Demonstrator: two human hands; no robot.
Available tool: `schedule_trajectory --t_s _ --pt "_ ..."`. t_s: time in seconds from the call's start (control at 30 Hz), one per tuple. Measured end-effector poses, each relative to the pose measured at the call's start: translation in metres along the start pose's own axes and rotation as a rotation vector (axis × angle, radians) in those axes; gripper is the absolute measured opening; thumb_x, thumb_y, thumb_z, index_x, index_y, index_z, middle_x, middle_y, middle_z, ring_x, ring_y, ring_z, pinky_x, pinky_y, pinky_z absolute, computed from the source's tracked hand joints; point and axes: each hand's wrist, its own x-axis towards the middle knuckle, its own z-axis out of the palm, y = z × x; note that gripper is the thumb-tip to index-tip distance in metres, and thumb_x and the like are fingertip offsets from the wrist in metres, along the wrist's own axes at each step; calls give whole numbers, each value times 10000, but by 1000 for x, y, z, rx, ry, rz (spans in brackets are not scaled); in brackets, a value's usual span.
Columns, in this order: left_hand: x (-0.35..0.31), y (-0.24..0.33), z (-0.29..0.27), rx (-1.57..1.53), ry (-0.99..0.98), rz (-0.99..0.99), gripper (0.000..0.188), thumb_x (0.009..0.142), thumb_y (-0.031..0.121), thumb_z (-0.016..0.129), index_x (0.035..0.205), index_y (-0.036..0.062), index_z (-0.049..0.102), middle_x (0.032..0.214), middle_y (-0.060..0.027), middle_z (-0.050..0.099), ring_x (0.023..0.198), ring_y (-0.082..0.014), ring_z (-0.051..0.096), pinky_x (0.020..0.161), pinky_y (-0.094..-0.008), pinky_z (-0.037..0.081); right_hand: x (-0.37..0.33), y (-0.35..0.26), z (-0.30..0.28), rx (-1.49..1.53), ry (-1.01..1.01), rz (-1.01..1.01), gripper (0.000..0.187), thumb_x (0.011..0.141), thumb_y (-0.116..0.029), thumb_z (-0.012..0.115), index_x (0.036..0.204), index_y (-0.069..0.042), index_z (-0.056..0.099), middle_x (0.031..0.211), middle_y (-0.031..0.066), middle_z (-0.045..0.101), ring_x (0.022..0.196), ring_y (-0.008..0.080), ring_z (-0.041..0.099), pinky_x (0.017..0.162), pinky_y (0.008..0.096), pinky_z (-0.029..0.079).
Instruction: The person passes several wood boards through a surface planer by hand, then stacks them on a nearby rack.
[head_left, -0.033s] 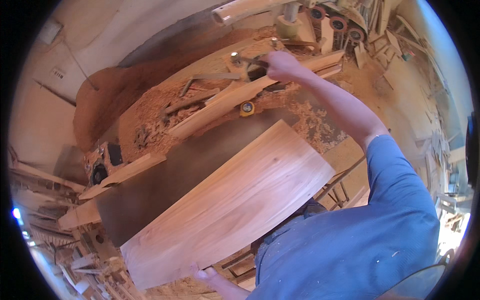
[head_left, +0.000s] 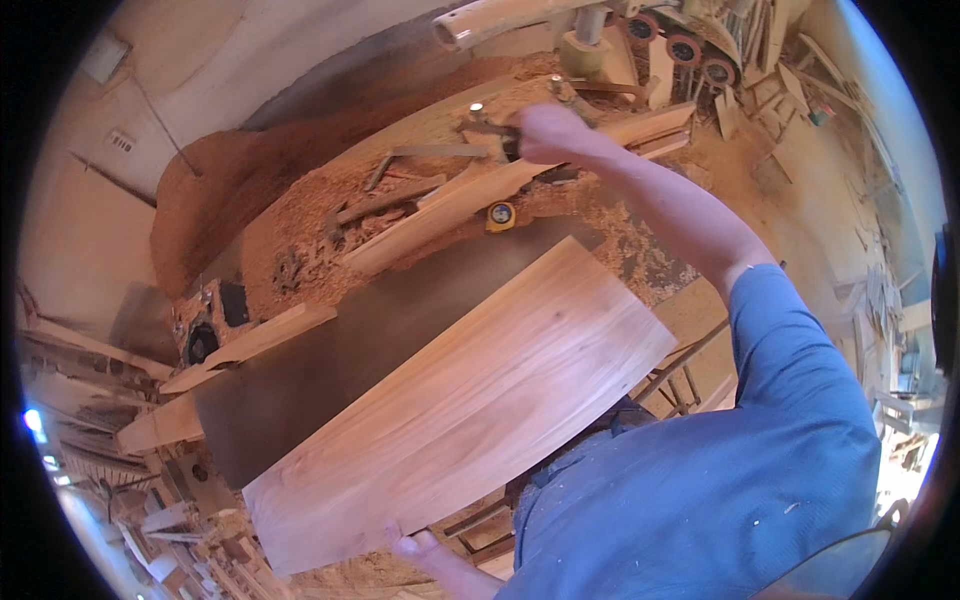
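Note:
A broad wooden board (head_left: 460,410) with streaked pale and reddish grain slants across the front of the dark machine table (head_left: 290,420). My left hand (head_left: 418,545) grips its near edge, thumb on top and the other fingers hidden beneath. Stretched out to the far side, my right hand (head_left: 552,133) is closed at a dark metal fitting (head_left: 487,128) behind the wooden fence (head_left: 440,222). What its fingers hold, if anything, is hidden.
A yellow tape measure (head_left: 500,216) lies beside the fence. Wood shavings (head_left: 310,215) and wooden strips (head_left: 435,151) cover the area behind it. A large pipe (head_left: 500,20) crosses the far end. Scrap wood (head_left: 765,100) is piled at the far right.
My right hand has shifted slightly left at the metal fitting. The board and my left hand look the same, apart from a small shift of the whole view.

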Motion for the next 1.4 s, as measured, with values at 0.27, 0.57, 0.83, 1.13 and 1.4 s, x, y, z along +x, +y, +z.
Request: schedule_trajectory --t_s 0.27,0.57,0.83,1.13,1.4 --pt "-26 -35 35 -79 65 -65 558 886 39 653 1426 56 515 1407 -147 577 1317 -347 515 1158 -556 394 80 -85 77 -92 171 -389 224 832 -122 646 998 -14 752 970 245 724 925 411 703 773 492 567" --pt "-22 -49 29 27 -268 -115 701 903 33 632 1541 -13 346 1588 -215 369 1453 -394 351 1238 -576 267 -265 -92 120 287 -441 -867 883 689 -330 817 1463 -48 498 1524 289 444 1461 432 368 1210 543 291" --pt "-14 -61 113 31 -61 -358 598 943 31 608 1495 -65 400 1529 -238 461 1415 -383 423 1229 -563 307 -273 -34 161 26 36 -697 688 815 -167 688 1458 -44 475 1517 286 428 1470 444 343 1235 538 264" --pt "-144 -102 136 313 -252 -432 602 944 13 594 1507 -33 385 1492 -215 488 1383 -372 464 1208 -558 356 -418 58 112 84 -52 -463 751 716 -63 745 1420 -6 493 1484 288 428 1428 448 388 1209 518 299" --pt "-265 -86 192 348 -31 -719 509 920 -23 534 1424 -30 470 1371 -225 555 1278 -392 549 1120 -574 458 -513 96 57 112 -282 -324 788 707 -33 741 1452 -24 484 1501 290 442 1423 465 398 1206 526 319"
